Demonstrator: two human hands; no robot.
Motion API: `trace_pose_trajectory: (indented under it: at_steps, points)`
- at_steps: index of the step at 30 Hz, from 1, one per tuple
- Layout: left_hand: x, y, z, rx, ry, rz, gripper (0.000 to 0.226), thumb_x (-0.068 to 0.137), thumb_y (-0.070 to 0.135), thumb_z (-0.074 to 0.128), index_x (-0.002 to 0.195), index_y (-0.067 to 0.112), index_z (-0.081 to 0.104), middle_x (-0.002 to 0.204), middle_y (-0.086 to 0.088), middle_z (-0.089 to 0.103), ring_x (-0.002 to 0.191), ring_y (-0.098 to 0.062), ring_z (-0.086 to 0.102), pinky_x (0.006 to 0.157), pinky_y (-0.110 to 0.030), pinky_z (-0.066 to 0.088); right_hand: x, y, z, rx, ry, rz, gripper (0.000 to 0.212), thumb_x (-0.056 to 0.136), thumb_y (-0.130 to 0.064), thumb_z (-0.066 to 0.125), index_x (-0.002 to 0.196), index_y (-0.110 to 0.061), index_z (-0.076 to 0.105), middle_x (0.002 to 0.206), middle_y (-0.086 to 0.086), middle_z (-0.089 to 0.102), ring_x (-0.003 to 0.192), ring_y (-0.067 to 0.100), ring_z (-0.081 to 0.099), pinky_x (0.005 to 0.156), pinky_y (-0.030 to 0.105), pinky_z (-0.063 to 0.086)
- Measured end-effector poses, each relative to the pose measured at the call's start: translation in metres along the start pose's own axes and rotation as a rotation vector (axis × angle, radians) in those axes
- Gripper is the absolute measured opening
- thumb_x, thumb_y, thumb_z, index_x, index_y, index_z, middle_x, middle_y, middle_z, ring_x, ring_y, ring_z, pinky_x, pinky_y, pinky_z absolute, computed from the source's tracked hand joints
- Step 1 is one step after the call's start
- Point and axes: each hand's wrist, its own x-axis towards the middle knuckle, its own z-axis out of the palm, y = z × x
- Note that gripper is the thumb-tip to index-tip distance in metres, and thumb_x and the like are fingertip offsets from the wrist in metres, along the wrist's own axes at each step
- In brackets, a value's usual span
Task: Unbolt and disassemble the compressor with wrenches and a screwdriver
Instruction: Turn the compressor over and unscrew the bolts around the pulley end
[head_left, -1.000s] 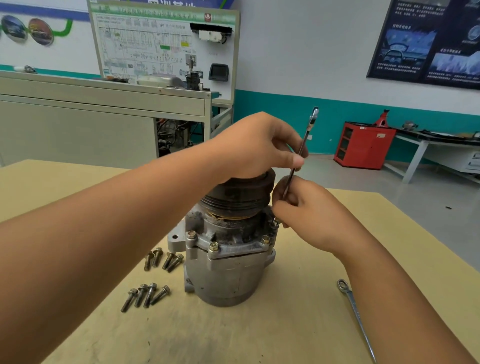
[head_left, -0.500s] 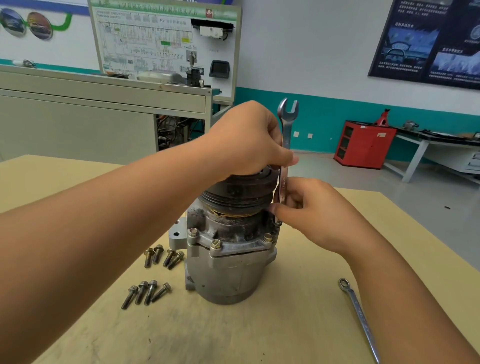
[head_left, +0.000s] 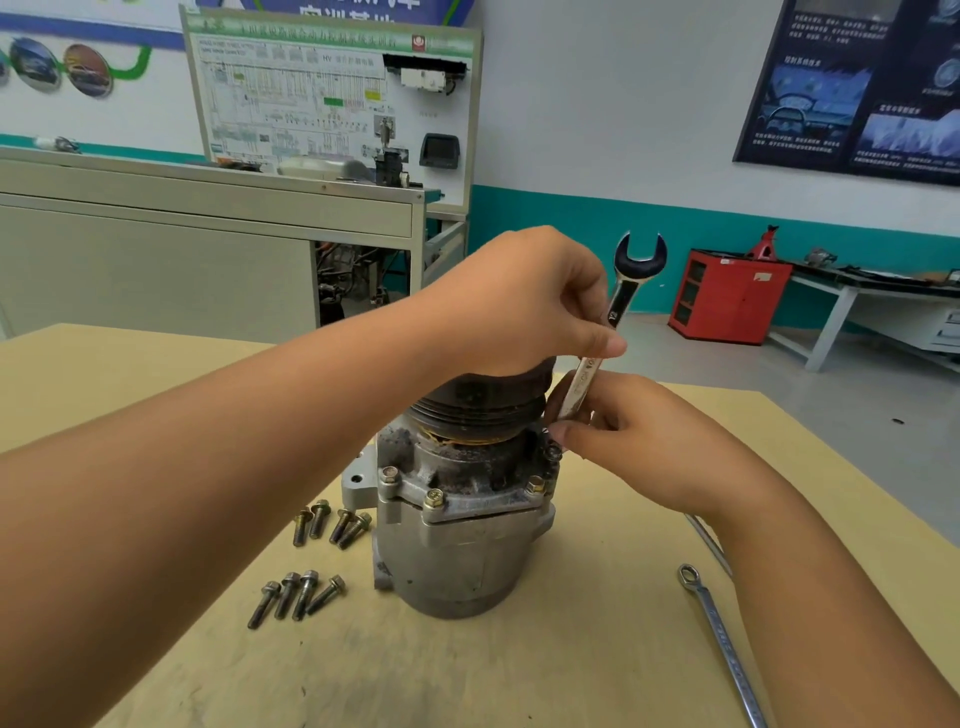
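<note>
- The compressor (head_left: 457, 545) stands upright near the middle of the surface (head_left: 571, 675), with its dark pulley (head_left: 478, 400) on top.
- The left hand (head_left: 519, 301) pinches the shank of a wrench (head_left: 621, 306) between thumb and fingers (head_left: 597, 343). The wrench stands almost upright, leaning a little, with its open end in the air.
- The right hand (head_left: 649, 441) has its fingers (head_left: 571, 431) curled round the lower end of the wrench, down by the flange on the compressor's right side.
- That lower end is hidden behind the right hand, so I cannot tell whether it sits on a bolt head.
- I'd say the step is getting the wrench onto one of the flange bolts (head_left: 434, 499), several of which sit in place.
- To do it well, seat the head fully and squarely before pulling, since a half-seated wrench could round the bolt.
- The pulley overhangs closely, so short swings and re-seating look likely. One hand should brace the body, as nothing clamps it down.
- No tray or dish is in sight. The loose bolts (head_left: 332, 525) lie bare on the surface in two small clusters to the left of the compressor, where they could roll.
- A second wrench (head_left: 722, 639) lies toward the right edge of the surface.
- A red cabinet (head_left: 727, 296) stands on the floor beyond; what it holds is too small to tell.
</note>
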Motion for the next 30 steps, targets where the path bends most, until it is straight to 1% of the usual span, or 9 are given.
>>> trace_pose_trajectory:
  at_steps: [6,10,12,14,16,19,21,24,30]
  points:
    - [0.0,0.013,0.012,0.126,0.115,-0.024,0.027,0.085,0.028,0.065,0.065,0.025,0.049,0.072,0.009,0.053,0.078,-0.015,0.054,0.082,-0.037,0.046,0.003,-0.001,0.006,-0.002,0.077,0.055,0.019,0.092,-0.03,0.057,0.078,-0.017,0.057,0.055,-0.004,0.051,0.046,0.005,0.043,0.046,0.019,0.032]
    - [0.003,0.013,0.017,0.132,0.164,-0.057,0.028,0.085,0.026,0.065,0.063,0.027,0.047,0.07,0.009,0.053,0.079,-0.015,0.056,0.087,-0.041,0.048,0.004,-0.001,0.007,0.02,0.071,0.081,0.014,0.092,-0.027,0.054,0.086,-0.015,0.057,0.068,0.005,0.057,0.055,0.009,0.045,0.054,0.027,0.035]
    - [0.007,0.009,0.017,0.111,0.141,-0.052,0.025,0.086,0.027,0.064,0.066,0.028,0.049,0.07,0.011,0.052,0.075,-0.012,0.053,0.083,-0.037,0.047,0.005,-0.001,0.01,0.053,0.083,0.098,0.012,0.092,-0.026,0.053,0.088,-0.015,0.057,0.076,0.008,0.06,0.061,0.012,0.048,0.056,0.028,0.037]
    - [0.01,0.003,0.015,0.03,0.031,-0.054,0.008,0.089,0.031,0.062,0.082,0.033,0.058,0.072,0.015,0.052,0.069,-0.006,0.051,0.071,-0.024,0.044,0.006,-0.002,0.012,0.078,0.096,0.103,0.011,0.091,-0.024,0.053,0.085,-0.015,0.056,0.078,0.008,0.06,0.064,0.014,0.05,0.057,0.028,0.038]
    - [0.011,-0.005,0.012,-0.062,-0.081,-0.054,0.011,0.091,0.031,0.061,0.099,0.037,0.063,0.077,0.018,0.058,0.072,0.001,0.055,0.064,-0.01,0.041,0.006,-0.002,0.014,0.12,0.1,0.093,0.01,0.09,-0.02,0.05,0.082,-0.016,0.055,0.079,0.007,0.06,0.068,0.016,0.052,0.059,0.03,0.04]
    - [0.01,-0.015,0.007,-0.171,-0.08,-0.081,0.006,0.089,0.029,0.064,0.084,0.033,0.064,0.083,0.013,0.07,0.081,-0.001,0.063,0.078,-0.018,0.046,0.005,-0.003,0.015,0.139,0.074,0.06,0.009,0.09,-0.02,0.048,0.086,-0.017,0.055,0.083,0.008,0.06,0.075,0.021,0.056,0.065,0.036,0.046]
    - [0.011,-0.02,0.006,-0.153,-0.018,-0.124,0.013,0.085,0.034,0.068,0.075,0.028,0.062,0.081,0.006,0.071,0.071,-0.006,0.061,0.069,-0.022,0.045,0.005,-0.001,0.014,0.147,0.062,0.035,0.009,0.091,-0.021,0.048,0.094,-0.018,0.055,0.085,0.009,0.062,0.077,0.024,0.057,0.069,0.041,0.049]
    - [0.011,-0.021,0.006,-0.074,0.048,-0.178,0.025,0.082,0.04,0.07,0.069,0.024,0.056,0.067,0.005,0.06,0.06,-0.008,0.05,0.056,-0.023,0.038,0.004,0.002,0.011,0.105,0.083,0.011,0.007,0.091,-0.022,0.053,0.097,-0.018,0.053,0.064,-0.001,0.049,0.056,0.01,0.043,0.055,0.033,0.036]
    - [0.006,-0.012,0.003,0.034,0.1,-0.207,0.029,0.081,0.042,0.07,0.067,0.023,0.053,0.06,0.007,0.051,0.054,-0.006,0.045,0.038,-0.008,0.034,0.006,-0.001,0.014,0.007,0.153,-0.004,0.023,0.088,-0.024,0.062,0.069,-0.024,0.05,0.048,-0.009,0.037,0.045,0.003,0.038,0.044,0.018,0.03]
